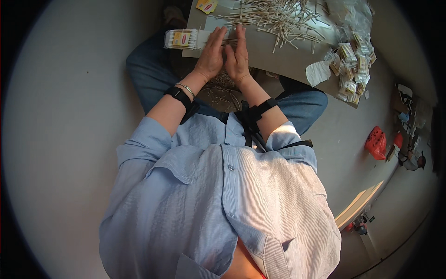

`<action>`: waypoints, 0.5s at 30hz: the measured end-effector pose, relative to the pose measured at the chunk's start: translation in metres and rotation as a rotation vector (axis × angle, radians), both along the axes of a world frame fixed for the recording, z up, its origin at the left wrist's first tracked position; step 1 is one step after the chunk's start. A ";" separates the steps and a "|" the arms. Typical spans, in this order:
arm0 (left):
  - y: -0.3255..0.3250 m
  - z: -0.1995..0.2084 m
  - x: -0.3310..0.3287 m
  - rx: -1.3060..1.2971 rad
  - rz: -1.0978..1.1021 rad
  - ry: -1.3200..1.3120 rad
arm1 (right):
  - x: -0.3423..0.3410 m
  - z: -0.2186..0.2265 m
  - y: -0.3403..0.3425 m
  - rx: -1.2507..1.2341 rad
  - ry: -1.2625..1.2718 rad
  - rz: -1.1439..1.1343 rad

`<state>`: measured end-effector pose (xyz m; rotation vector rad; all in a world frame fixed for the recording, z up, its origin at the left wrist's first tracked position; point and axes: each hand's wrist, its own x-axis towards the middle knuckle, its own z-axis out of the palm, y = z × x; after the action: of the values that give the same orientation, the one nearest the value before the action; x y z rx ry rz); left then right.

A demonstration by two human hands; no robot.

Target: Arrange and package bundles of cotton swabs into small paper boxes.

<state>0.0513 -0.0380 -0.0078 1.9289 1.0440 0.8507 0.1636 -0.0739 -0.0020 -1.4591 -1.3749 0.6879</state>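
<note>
Above the near edge of the table, my left hand [212, 59] and my right hand [237, 59] face each other, palms inward and fingers straight. A small row of cotton swabs [229, 42] lies crosswise between my fingers, partly hidden by them. Both hands look flat against the row's ends, not wrapped round it. Just left of my left hand is a clear pack of cotton swabs [188, 39] with a yellow and red label. A pale flat strip reaches from that pack toward my left fingers. Beyond my fingertips spreads a heap of loose cotton swabs [283, 18].
Several small filled packs [348, 65] and clear plastic bags [348, 16] crowd the table's right side. A crumpled white piece [318, 73] sits at the near edge. A yellow card [206, 5] lies at the far left. On the floor, right, stands a red bag [376, 142].
</note>
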 end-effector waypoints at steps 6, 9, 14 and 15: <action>0.000 -0.010 0.000 0.169 -0.046 0.120 | 0.039 0.006 -0.011 0.077 -0.502 -0.396; 0.000 -0.009 0.000 0.247 -0.073 0.226 | 0.069 0.010 -0.018 -0.247 -0.581 -0.716; -0.001 -0.011 0.003 0.265 -0.104 0.268 | 0.086 0.002 -0.018 -0.340 -0.592 -0.637; -0.001 -0.011 0.003 0.268 -0.103 0.271 | 0.085 0.000 -0.018 -0.337 -0.588 -0.637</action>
<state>0.0547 -0.0388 -0.0190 2.3548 1.0140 0.7129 0.2488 -0.0914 -0.0016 -2.3503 -1.1174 0.0659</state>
